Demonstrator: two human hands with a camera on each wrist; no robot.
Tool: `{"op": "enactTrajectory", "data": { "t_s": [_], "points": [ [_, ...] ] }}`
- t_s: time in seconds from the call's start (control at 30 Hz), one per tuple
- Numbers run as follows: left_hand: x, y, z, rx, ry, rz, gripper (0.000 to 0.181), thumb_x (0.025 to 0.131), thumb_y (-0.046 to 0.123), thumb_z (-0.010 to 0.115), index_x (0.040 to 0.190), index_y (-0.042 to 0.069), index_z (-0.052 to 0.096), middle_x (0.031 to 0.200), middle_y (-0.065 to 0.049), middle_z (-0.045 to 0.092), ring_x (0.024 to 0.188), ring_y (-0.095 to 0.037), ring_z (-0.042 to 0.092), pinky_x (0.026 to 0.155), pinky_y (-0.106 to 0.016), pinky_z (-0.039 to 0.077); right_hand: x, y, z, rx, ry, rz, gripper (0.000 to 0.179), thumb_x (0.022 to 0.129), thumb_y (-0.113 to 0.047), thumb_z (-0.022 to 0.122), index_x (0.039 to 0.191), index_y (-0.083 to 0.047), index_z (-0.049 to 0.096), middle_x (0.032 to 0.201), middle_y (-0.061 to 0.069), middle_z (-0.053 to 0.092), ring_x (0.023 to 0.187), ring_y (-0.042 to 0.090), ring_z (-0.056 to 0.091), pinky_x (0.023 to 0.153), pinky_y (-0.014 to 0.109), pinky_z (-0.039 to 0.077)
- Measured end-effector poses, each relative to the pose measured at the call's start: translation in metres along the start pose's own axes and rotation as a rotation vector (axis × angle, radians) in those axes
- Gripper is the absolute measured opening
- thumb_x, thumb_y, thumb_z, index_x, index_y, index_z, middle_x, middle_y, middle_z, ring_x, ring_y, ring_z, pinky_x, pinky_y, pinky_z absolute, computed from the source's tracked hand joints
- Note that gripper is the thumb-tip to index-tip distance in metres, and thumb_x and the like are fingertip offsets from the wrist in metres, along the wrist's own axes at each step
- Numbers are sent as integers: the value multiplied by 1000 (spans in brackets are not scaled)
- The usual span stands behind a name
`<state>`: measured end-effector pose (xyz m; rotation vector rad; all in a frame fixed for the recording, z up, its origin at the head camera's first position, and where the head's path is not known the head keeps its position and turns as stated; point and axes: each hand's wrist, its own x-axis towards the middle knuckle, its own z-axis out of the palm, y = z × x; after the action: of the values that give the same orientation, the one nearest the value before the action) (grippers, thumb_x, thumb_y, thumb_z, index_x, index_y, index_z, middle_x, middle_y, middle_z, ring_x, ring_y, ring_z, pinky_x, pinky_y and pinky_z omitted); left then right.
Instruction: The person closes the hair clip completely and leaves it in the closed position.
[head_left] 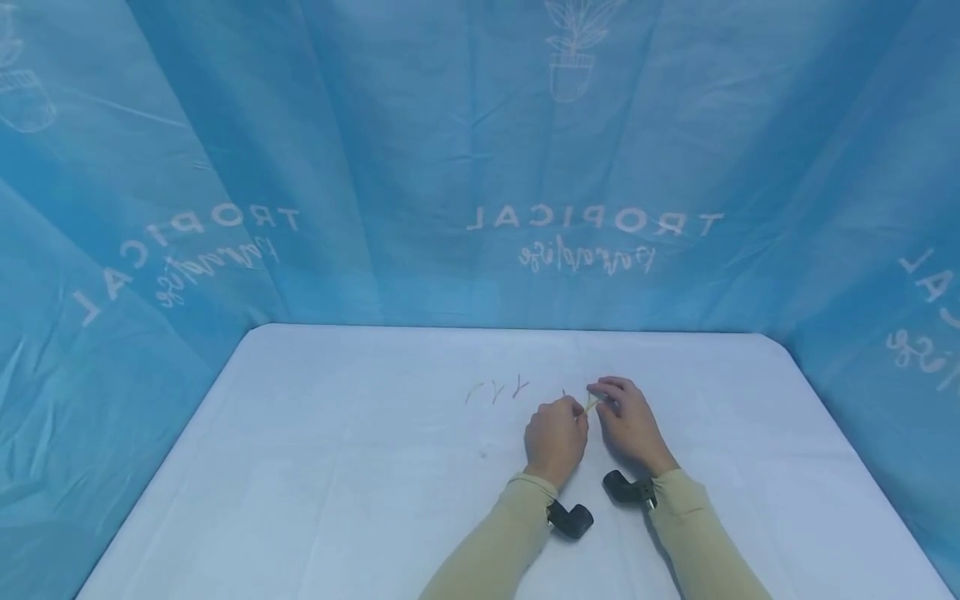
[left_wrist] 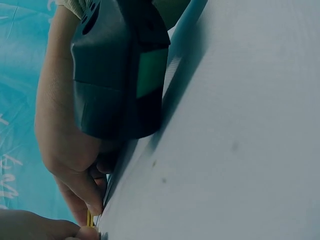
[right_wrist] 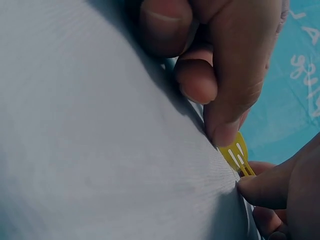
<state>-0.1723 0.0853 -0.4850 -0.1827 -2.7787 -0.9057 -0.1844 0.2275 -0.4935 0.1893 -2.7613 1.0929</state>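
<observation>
A yellow snap hair clip with long slots is held between both hands, low over the white table. My left hand pinches one end between thumb and finger; in the right wrist view, that hand's fingers come down from the top. The other end sits between the thumb and finger of my right hand, with its thumb lying along the clip. In the left wrist view only a yellow sliver shows. The tip of another thin dark piece shows just beyond the left knuckles, the remainder hidden.
Left of the hands, a thin greenish piece, a thin forked piece and a reddish Y-shaped one lie in a row on the white tabletop. Blue curtains stand behind and at both sides. Each wrist carries a black camera.
</observation>
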Motion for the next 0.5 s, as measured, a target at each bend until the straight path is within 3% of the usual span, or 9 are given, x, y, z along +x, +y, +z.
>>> {"op": "enactTrajectory", "data": {
  "t_s": [0.5],
  "points": [
    [1, -4, 0, -65, 9, -4, 4, 86, 21, 77, 86, 17, 77, 74, 4, 73, 60, -13, 64, 52, -27, 44, -1, 0, 0, 18, 13, 6, 27, 98, -4, 58, 123, 4, 66, 135, 28, 53, 130, 48, 46, 107, 62, 34]
  ]
}}
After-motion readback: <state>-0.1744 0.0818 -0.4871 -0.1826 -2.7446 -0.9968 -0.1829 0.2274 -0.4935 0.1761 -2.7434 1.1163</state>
